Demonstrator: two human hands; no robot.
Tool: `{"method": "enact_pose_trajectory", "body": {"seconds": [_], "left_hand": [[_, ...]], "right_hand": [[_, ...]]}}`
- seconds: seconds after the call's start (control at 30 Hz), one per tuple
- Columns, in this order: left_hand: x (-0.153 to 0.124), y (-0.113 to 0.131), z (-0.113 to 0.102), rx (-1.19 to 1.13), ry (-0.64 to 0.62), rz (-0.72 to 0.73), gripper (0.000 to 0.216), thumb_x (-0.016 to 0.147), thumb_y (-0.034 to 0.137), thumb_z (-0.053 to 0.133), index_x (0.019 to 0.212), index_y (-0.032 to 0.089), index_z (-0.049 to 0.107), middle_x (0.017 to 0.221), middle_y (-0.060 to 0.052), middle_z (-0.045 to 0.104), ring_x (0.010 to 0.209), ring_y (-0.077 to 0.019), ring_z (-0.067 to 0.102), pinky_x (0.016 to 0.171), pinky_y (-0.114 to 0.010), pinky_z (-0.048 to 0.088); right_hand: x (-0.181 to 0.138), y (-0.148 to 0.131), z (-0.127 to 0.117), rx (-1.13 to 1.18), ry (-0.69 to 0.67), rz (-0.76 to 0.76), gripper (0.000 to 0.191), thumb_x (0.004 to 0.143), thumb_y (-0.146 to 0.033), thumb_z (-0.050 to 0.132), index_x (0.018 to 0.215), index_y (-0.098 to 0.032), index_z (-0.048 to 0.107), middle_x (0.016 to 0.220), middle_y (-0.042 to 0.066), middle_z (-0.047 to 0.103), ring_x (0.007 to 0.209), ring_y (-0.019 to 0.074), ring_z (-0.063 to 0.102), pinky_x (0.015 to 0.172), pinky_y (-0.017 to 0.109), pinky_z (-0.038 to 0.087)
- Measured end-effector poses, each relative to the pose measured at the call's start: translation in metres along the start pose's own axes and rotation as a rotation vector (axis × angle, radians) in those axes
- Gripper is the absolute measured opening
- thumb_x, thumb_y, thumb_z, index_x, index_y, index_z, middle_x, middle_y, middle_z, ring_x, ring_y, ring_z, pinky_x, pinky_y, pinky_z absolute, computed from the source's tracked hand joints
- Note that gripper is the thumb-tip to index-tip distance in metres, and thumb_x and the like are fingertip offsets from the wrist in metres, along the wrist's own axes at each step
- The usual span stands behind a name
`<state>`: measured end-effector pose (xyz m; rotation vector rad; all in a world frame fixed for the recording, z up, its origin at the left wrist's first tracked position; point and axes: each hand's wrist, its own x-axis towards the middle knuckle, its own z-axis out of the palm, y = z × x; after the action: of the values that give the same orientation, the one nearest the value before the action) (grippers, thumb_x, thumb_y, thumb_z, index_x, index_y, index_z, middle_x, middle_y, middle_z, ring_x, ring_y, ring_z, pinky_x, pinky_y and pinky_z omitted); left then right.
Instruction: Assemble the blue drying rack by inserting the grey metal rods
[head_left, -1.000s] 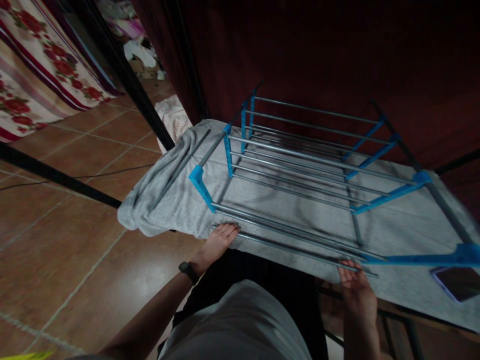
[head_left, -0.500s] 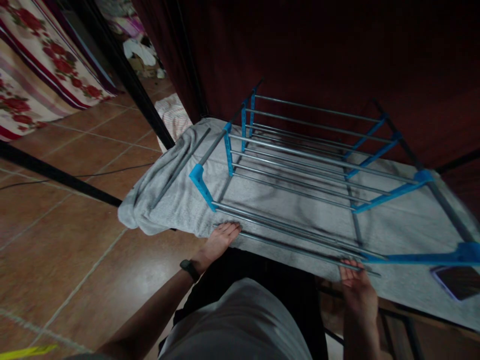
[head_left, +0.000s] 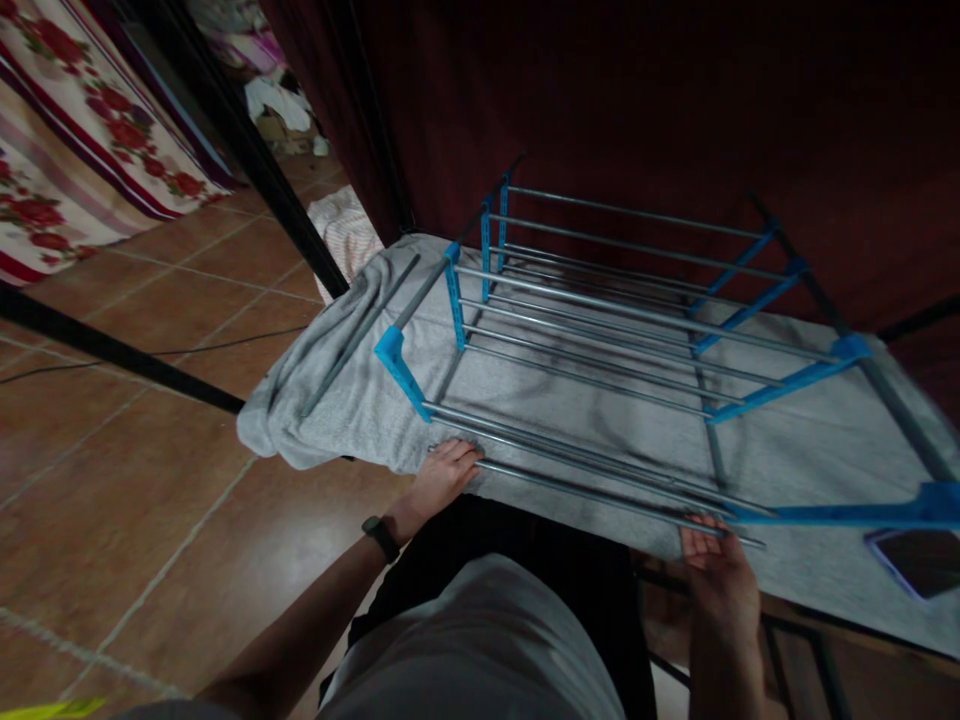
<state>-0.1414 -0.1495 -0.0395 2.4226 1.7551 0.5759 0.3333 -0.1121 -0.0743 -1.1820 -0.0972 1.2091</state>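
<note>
A rack of metal rods and blue plastic brackets (head_left: 765, 392) lies on a grey blanket (head_left: 570, 350). Along the near edge runs a loose metal rod (head_left: 577, 490), apart from the rack's lower bars. My left hand (head_left: 448, 472), below a dark wristwatch, is closed over the rod's left end from above. Near the other end, my right hand (head_left: 716, 565) has its palm turned up and its fingers curled under the rod. The rod's right tip pokes out past that hand. Part of the left end is covered by my fingers.
Another grey rod (head_left: 360, 335) rests on the blanket at the left. A phone (head_left: 919, 562) lies at the right edge. Black metal posts (head_left: 255, 150) stand at the left, and a dark red curtain (head_left: 637, 100) hangs behind the rack.
Almost nothing differs. The rod and both hands keep their places, with only a slight shift of the view.
</note>
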Motion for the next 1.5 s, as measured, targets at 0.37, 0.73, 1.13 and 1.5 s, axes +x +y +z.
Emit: {"method": "enact_pose_trajectory", "body": {"seconds": [0.37, 0.73, 1.13, 1.5], "left_hand": [[0.0043, -0.0014, -0.0009, -0.027, -0.014, -0.02, 0.026, 0.101, 0.033, 0.048, 0.109, 0.02, 0.068, 0.105, -0.009, 0.066, 0.1, -0.0219, 0.06, 0.092, -0.037, 0.049], [0.0012, -0.0023, 0.0035, -0.029, 0.003, -0.009, 0.03, 0.099, 0.041, 0.052, 0.112, 0.021, 0.069, 0.106, -0.009, 0.066, 0.102, -0.0234, 0.059, 0.093, -0.04, 0.049], [0.0028, -0.0021, 0.0018, -0.047, -0.015, -0.016, 0.031, 0.098, 0.043, 0.052, 0.111, 0.019, 0.068, 0.106, -0.009, 0.066, 0.103, -0.023, 0.058, 0.093, -0.038, 0.048], [0.0003, -0.0018, 0.0038, -0.048, 0.005, -0.01, 0.031, 0.099, 0.039, 0.052, 0.117, 0.019, 0.066, 0.109, -0.011, 0.067, 0.103, -0.0241, 0.06, 0.093, -0.04, 0.05]], "right_hand": [[-0.0105, -0.0002, 0.0102, 0.011, 0.016, -0.029, 0.01, 0.081, -0.023, 0.066, 0.09, -0.02, 0.065, 0.103, 0.001, 0.068, 0.102, 0.012, 0.067, 0.09, 0.026, 0.059], [-0.0042, 0.0021, 0.005, 0.039, 0.015, -0.009, 0.006, 0.085, -0.02, 0.061, 0.089, -0.02, 0.065, 0.1, 0.001, 0.069, 0.099, 0.0117, 0.068, 0.087, 0.027, 0.06], [-0.0041, 0.0023, 0.0052, -0.006, -0.009, -0.026, 0.009, 0.082, -0.026, 0.067, 0.089, -0.021, 0.064, 0.101, 0.0, 0.069, 0.1, 0.0118, 0.067, 0.088, 0.026, 0.058], [-0.0059, 0.0005, 0.0047, 0.015, 0.018, 0.006, 0.009, 0.09, -0.023, 0.057, 0.092, -0.02, 0.065, 0.104, 0.002, 0.069, 0.104, 0.0127, 0.067, 0.089, 0.029, 0.059]]}}
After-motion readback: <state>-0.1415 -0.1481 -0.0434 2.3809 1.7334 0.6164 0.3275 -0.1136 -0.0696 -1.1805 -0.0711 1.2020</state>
